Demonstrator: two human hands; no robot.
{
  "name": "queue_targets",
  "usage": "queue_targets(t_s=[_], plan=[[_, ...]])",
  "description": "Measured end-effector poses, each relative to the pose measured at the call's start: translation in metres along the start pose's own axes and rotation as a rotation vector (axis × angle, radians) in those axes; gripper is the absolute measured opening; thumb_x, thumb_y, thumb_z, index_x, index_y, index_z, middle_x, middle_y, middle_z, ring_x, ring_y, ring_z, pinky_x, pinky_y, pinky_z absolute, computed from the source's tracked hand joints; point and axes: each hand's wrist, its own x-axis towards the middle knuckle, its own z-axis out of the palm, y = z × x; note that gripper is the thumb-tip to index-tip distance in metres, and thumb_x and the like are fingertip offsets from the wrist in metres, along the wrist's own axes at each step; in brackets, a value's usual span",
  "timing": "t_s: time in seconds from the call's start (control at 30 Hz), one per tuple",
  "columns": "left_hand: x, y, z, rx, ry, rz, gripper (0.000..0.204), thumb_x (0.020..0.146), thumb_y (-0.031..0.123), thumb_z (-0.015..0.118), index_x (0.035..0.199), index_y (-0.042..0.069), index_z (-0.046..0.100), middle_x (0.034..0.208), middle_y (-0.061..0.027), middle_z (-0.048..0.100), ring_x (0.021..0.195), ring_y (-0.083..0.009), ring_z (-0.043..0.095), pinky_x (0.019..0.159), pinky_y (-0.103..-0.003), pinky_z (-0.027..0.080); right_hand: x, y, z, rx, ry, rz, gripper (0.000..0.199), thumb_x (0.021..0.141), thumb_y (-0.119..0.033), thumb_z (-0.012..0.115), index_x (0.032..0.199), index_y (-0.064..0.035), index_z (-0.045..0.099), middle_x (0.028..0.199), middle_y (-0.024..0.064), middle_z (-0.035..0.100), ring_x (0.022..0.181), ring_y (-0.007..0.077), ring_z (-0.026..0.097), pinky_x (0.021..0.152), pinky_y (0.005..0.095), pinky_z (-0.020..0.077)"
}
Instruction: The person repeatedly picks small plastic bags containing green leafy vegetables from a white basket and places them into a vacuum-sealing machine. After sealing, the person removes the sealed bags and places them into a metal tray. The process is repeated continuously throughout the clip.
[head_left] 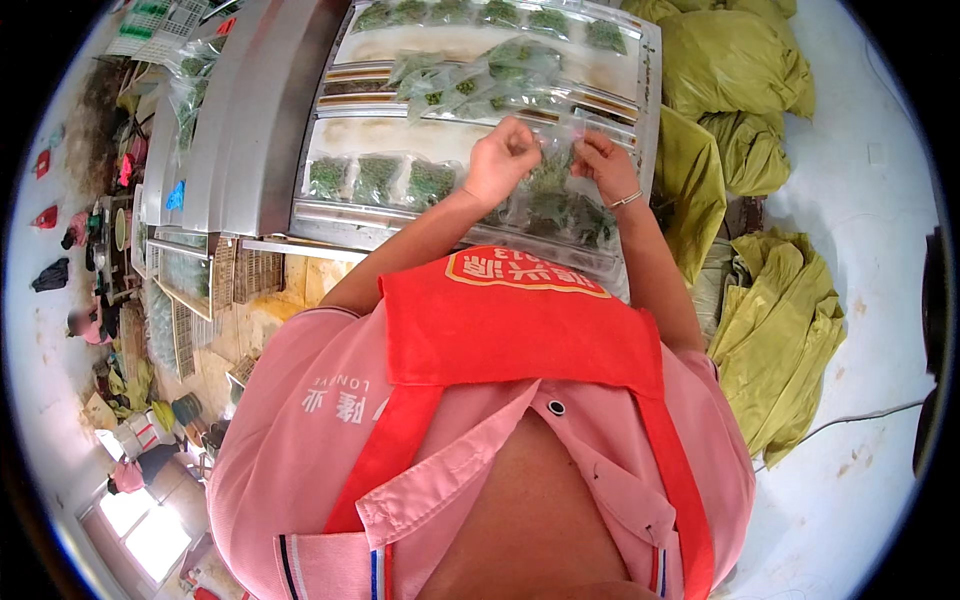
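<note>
My left hand [505, 158] is closed, its thumb and fingertips pinched at one upper corner of a clear plastic bag [549, 176] of green produce. At the other upper corner, my right hand [606, 168] pinches with a bracelet round its wrist. The bag lies over the right part of a steel-framed machine bed [395, 135]. Closer to me are more filled bags [572, 218], partly under the held one. Three filled bags [376, 180] form a row to the left of my left forearm. Just beyond my hands, several bags [480, 80] are heaped across the metal sealing bars.
A row of filled bags [500, 12] runs along the far side. The machine's large steel lid [262, 110] stands at the left. Olive-yellow sacks [735, 65] and a crumpled sheet [785, 345] lie at the right. Crates [258, 270] stand lower left; a person [92, 322] is far left.
</note>
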Motion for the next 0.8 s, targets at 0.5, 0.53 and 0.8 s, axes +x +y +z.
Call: queue_targets(t_s=[0.5, 0.53, 0.8], plan=[[0.006, -0.010, -0.041, 0.017, -0.002, -0.140, 0.016, 0.079, 0.018, 0.064, 0.081, 0.003, 0.064, 0.073, -0.0023, 0.067, 0.049, -0.0071, 0.054, 0.046, -0.022, 0.042, -0.014, 0.019, 0.028, -0.492, 0.276, -0.027, 0.018, 0.083, -0.014, 0.061, 0.096, -0.0032, 0.059, 0.085, 0.0118, 0.064, 0.073, 0.0241, 0.064, 0.065, 0.0338, 0.0529], [0.007, -0.014, -0.040, 0.115, 0.002, -0.159, 0.016, 0.077, 0.020, 0.065, 0.079, 0.004, 0.065, 0.071, -0.0015, 0.066, 0.048, -0.0069, 0.053, 0.045, -0.023, 0.042, -0.008, 0.031, 0.021, -0.685, 0.317, -0.107, 0.020, 0.081, -0.016, 0.061, 0.097, -0.0043, 0.058, 0.085, 0.0130, 0.064, 0.073, 0.0265, 0.063, 0.066, 0.0360, 0.0522], [0.010, -0.022, -0.074, 0.917, -0.146, -0.081, 0.030, 0.069, 0.027, 0.065, 0.092, 0.009, 0.058, 0.076, -0.0090, 0.066, 0.075, -0.0265, 0.064, 0.066, -0.037, 0.048, 0.043, 0.056, 0.042, -1.354, 0.084, -0.165, 0.018, 0.077, -0.021, 0.057, 0.088, -0.0082, 0.064, 0.088, 0.0179, 0.065, 0.082, 0.0360, 0.061, 0.073, 0.0426, 0.0486]])
